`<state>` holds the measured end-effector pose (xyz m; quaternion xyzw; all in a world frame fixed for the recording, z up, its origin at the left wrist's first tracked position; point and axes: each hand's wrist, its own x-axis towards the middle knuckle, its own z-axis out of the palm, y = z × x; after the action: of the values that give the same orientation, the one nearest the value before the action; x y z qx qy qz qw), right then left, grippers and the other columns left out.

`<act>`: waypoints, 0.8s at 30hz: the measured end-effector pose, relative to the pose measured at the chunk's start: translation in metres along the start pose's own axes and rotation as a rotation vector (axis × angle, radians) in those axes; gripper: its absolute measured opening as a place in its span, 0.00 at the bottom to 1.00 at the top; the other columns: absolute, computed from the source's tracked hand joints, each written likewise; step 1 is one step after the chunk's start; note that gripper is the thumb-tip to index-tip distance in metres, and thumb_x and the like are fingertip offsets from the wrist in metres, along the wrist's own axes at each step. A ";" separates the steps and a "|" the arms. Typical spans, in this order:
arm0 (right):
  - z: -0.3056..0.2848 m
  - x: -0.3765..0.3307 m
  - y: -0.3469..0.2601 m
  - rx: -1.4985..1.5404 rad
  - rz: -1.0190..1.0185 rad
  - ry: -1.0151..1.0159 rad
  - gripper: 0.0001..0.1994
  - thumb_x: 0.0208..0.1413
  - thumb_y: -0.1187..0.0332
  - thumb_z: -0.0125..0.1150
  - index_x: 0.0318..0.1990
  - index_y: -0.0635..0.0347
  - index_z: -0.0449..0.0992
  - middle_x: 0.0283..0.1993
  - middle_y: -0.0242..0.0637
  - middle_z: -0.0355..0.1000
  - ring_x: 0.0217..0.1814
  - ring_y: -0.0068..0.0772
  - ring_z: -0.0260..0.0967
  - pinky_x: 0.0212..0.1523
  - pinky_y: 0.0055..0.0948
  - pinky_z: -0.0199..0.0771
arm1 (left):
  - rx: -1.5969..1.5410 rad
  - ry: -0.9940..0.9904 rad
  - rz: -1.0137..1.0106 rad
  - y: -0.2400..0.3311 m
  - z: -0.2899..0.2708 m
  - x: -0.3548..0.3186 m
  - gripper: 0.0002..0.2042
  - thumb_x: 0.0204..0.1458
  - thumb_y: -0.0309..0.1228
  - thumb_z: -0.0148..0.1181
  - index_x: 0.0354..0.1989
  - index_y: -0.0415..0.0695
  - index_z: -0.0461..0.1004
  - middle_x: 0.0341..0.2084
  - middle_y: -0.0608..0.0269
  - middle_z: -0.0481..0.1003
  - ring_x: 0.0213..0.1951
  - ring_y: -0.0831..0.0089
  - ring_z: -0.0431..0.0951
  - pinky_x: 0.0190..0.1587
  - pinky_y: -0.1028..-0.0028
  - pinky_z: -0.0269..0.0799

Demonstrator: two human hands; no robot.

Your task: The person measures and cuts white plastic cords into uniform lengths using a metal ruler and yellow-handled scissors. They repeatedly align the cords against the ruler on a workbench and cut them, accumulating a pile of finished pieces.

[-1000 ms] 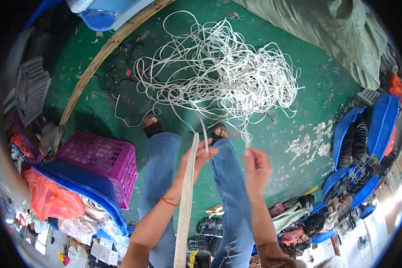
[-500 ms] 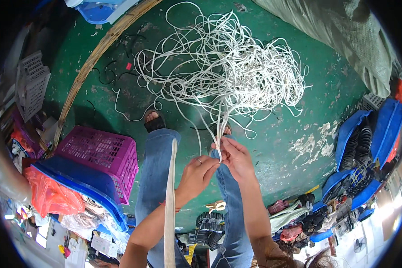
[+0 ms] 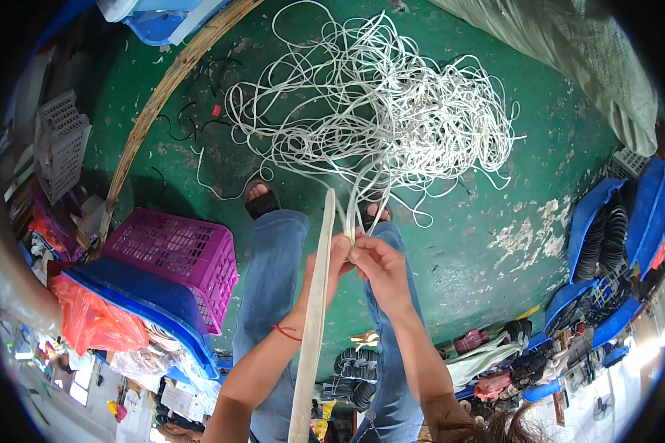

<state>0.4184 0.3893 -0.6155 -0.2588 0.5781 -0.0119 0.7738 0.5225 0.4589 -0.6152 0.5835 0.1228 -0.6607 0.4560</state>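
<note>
A large tangle of white cord (image 3: 428, 111) lies on the floor in front of my feet. Several strands run from it toward me and meet between my two hands. My left hand (image 3: 334, 260) is closed on the cords, its fingertips pinching them beside the right hand's. Thumb and bent fingers of my right hand (image 3: 383, 272) close on the same cords, just to the right. A long pale strap (image 3: 314, 332) passes close to the camera and covers part of my left hand and forearm. The cord ends within my fingers are hidden.
A purple plastic basket (image 3: 174, 240) and a blue tub (image 3: 137, 284) with an orange bag (image 3: 92, 317) stand at left. A wooden pole (image 3: 151, 107) curves behind them. At right are blue trays (image 3: 591, 218) holding dark stacked pieces. A pale sack (image 3: 561, 55) lies far right.
Both hands have moved slightly toward me and to the left, drawing closer together on the cords. The pale strap has swung right and now crosses in front of my left hand.
</note>
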 end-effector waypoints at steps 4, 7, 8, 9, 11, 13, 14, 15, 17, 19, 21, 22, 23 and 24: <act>-0.002 0.000 -0.001 -0.010 0.038 0.001 0.09 0.54 0.69 0.56 0.39 0.65 0.72 0.28 0.29 0.72 0.25 0.13 0.63 0.24 0.15 0.62 | -0.300 -0.044 -0.075 0.003 -0.005 0.005 0.19 0.59 0.40 0.42 0.49 0.37 0.65 0.41 0.60 0.70 0.40 0.74 0.71 0.43 0.74 0.68; -0.003 0.004 0.004 0.106 0.049 0.022 0.10 0.55 0.69 0.54 0.40 0.67 0.71 0.26 0.29 0.70 0.23 0.14 0.62 0.22 0.15 0.60 | -0.200 -0.143 -0.130 -0.001 -0.005 0.006 0.18 0.59 0.38 0.44 0.52 0.37 0.63 0.40 0.59 0.70 0.38 0.74 0.70 0.42 0.73 0.68; -0.003 0.006 0.007 0.158 0.046 0.032 0.10 0.55 0.69 0.54 0.40 0.67 0.70 0.26 0.28 0.70 0.23 0.14 0.61 0.21 0.15 0.60 | -0.139 -0.179 -0.144 -0.004 -0.004 0.005 0.18 0.59 0.36 0.45 0.53 0.37 0.62 0.40 0.59 0.70 0.38 0.74 0.70 0.42 0.73 0.68; -0.004 0.006 0.006 0.182 0.049 0.043 0.09 0.56 0.69 0.54 0.39 0.67 0.70 0.26 0.28 0.70 0.23 0.14 0.61 0.21 0.15 0.60 | -0.060 -0.143 -0.057 -0.006 0.000 0.002 0.19 0.58 0.34 0.46 0.54 0.36 0.61 0.41 0.59 0.69 0.38 0.74 0.70 0.43 0.73 0.68; -0.004 0.006 0.003 0.229 0.056 0.063 0.08 0.56 0.69 0.53 0.38 0.66 0.70 0.26 0.28 0.69 0.23 0.14 0.61 0.21 0.16 0.60 | 0.097 -0.068 0.119 -0.008 0.010 -0.004 0.20 0.57 0.30 0.48 0.56 0.35 0.58 0.41 0.59 0.69 0.39 0.75 0.69 0.43 0.73 0.67; -0.005 0.003 0.002 0.067 -0.032 0.109 0.07 0.56 0.69 0.53 0.37 0.65 0.69 0.27 0.28 0.69 0.24 0.13 0.62 0.22 0.16 0.61 | 0.091 -0.076 0.082 -0.009 0.007 -0.002 0.21 0.55 0.27 0.49 0.57 0.35 0.57 0.42 0.59 0.69 0.40 0.76 0.69 0.43 0.74 0.67; -0.006 0.003 0.002 -0.013 -0.071 0.134 0.07 0.56 0.70 0.52 0.37 0.64 0.69 0.27 0.29 0.69 0.24 0.13 0.62 0.22 0.16 0.61 | 0.089 -0.079 0.059 -0.008 0.003 0.001 0.22 0.55 0.25 0.50 0.57 0.34 0.56 0.43 0.59 0.68 0.40 0.77 0.69 0.42 0.75 0.66; -0.008 0.003 0.006 -0.066 -0.087 0.142 0.06 0.56 0.70 0.53 0.36 0.64 0.69 0.27 0.29 0.69 0.24 0.13 0.62 0.22 0.16 0.61 | 0.063 -0.114 -0.018 -0.006 -0.002 0.003 0.19 0.55 0.27 0.51 0.54 0.34 0.61 0.43 0.58 0.69 0.43 0.77 0.70 0.45 0.76 0.66; -0.010 0.002 0.014 -0.174 -0.125 0.153 0.06 0.56 0.70 0.53 0.36 0.63 0.69 0.27 0.28 0.69 0.25 0.13 0.63 0.23 0.16 0.62 | 0.151 -0.099 -0.075 -0.008 -0.012 0.006 0.16 0.55 0.28 0.51 0.50 0.34 0.65 0.42 0.58 0.71 0.43 0.77 0.70 0.47 0.76 0.66; -0.008 -0.002 0.011 -0.170 -0.100 0.114 0.06 0.55 0.70 0.55 0.36 0.64 0.69 0.27 0.28 0.69 0.25 0.13 0.63 0.24 0.16 0.63 | 0.168 -0.044 -0.097 -0.009 -0.016 0.006 0.13 0.55 0.28 0.51 0.47 0.35 0.68 0.40 0.59 0.72 0.43 0.77 0.71 0.49 0.75 0.66; -0.005 -0.004 0.011 -0.195 -0.074 0.094 0.07 0.54 0.70 0.56 0.36 0.64 0.70 0.26 0.28 0.69 0.25 0.13 0.63 0.24 0.17 0.63 | 0.109 0.044 -0.092 -0.010 -0.013 0.006 0.11 0.55 0.29 0.51 0.43 0.36 0.71 0.38 0.59 0.73 0.42 0.76 0.72 0.50 0.74 0.67; -0.004 -0.004 0.013 -0.219 -0.063 0.090 0.07 0.53 0.70 0.57 0.36 0.64 0.70 0.26 0.28 0.69 0.24 0.13 0.62 0.24 0.16 0.63 | 0.017 0.028 -0.095 -0.008 -0.013 0.006 0.11 0.55 0.30 0.51 0.43 0.37 0.71 0.39 0.60 0.73 0.41 0.76 0.72 0.49 0.74 0.67; -0.002 -0.003 0.014 -0.244 -0.053 0.086 0.08 0.53 0.70 0.58 0.36 0.64 0.71 0.25 0.28 0.69 0.24 0.13 0.62 0.24 0.16 0.63 | -0.075 0.010 -0.097 -0.006 -0.011 0.006 0.10 0.55 0.30 0.51 0.42 0.38 0.71 0.39 0.60 0.73 0.41 0.76 0.73 0.49 0.74 0.67; -0.001 -0.003 0.014 -0.241 -0.059 0.096 0.08 0.52 0.69 0.58 0.36 0.64 0.72 0.25 0.28 0.69 0.24 0.13 0.62 0.24 0.16 0.63 | -0.167 -0.007 -0.098 -0.004 -0.011 0.007 0.10 0.55 0.30 0.51 0.42 0.38 0.71 0.39 0.60 0.73 0.41 0.76 0.73 0.49 0.74 0.67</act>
<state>0.4122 0.4021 -0.6191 -0.3661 0.6039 0.0225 0.7077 0.5272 0.4655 -0.6255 0.5342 0.2043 -0.6719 0.4705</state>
